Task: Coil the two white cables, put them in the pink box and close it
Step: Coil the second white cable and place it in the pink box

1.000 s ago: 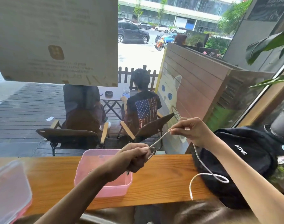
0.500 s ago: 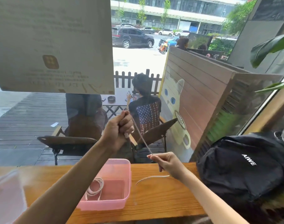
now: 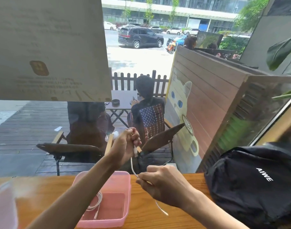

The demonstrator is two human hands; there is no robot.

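The open pink box (image 3: 126, 195) stands on the wooden counter (image 3: 144, 212) with one coiled white cable (image 3: 96, 204) lying inside it. My left hand (image 3: 125, 146) is raised above the box and grips part of the second white cable (image 3: 133, 164), its USB plug hanging just below the fingers. That cable runs down to my right hand (image 3: 161, 185), which pinches it right of the box; its loose tail trails out below this hand over the counter.
A translucent lid (image 3: 2, 205) lies at the counter's far left. A black backpack (image 3: 257, 182) fills the right end. Straight ahead is a window with a paper notice (image 3: 47, 47) stuck on it; people sit outside.
My left hand rose from the box's level and pulled the cable up. My right hand dropped from high on the right to just over the counter, and the loose tail grew shorter.
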